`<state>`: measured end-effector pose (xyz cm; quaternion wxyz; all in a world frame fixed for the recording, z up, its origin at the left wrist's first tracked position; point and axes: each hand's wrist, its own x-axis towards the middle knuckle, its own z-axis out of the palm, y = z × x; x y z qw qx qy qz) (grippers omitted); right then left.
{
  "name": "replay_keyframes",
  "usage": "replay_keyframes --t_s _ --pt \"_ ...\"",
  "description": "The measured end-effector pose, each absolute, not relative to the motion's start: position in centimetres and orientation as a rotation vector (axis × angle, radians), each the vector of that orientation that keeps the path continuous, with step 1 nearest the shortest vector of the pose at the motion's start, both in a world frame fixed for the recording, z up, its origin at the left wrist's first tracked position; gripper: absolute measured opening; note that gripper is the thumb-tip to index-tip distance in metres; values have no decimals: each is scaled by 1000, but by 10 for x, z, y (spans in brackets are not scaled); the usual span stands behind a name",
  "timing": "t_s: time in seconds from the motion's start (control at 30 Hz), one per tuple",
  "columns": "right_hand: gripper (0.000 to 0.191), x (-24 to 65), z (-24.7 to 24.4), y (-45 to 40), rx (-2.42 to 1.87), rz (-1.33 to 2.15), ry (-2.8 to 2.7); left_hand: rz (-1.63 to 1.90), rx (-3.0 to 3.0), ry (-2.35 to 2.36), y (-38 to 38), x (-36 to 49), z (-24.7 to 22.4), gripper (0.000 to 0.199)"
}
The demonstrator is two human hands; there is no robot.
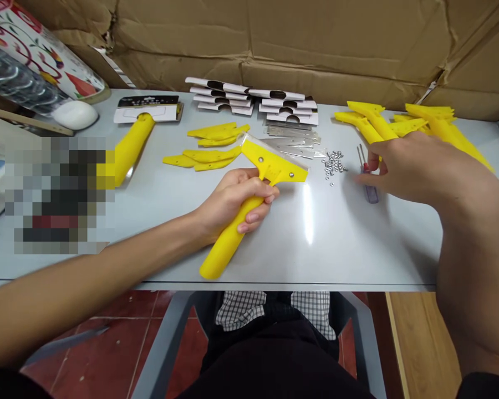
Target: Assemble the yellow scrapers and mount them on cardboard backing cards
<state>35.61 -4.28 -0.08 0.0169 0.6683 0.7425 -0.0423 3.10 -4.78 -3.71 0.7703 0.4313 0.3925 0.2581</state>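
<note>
My left hand (243,202) is wrapped round the handle of a yellow scraper (227,241), its wide head tilted up and to the right. Two screws show on that head, and a clear strip runs along its edge. On the right, my right hand (416,166) reaches over a screwdriver (371,194) with a purple, see-through handle, thumb and finger apart around it. Two thin metal shafts show beside the fingers. A pile of small screws or nuts (335,163) lies left of that hand. Flat metal blades (293,141) lie behind the scraper's head.
Yellow head plates (216,158) lie left of centre. Folded cards (222,100) stand at the back. More yellow scraper handles (461,130) lie at right. At left are a carded scraper (135,144), a blurred-out patch and a bottle (20,77). Cardboard (336,44) walls the back.
</note>
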Motion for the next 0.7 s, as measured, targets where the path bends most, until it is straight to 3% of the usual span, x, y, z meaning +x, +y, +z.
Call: replay_keyframes --t_s 0.23,0.7 --pt "22 359 -5 -38 2091 -356 2427 558 940 858 -48 32 -36 21" --pt "21 352 -3 -37 2047 -82 2200 584 932 869 -49 32 -36 18"
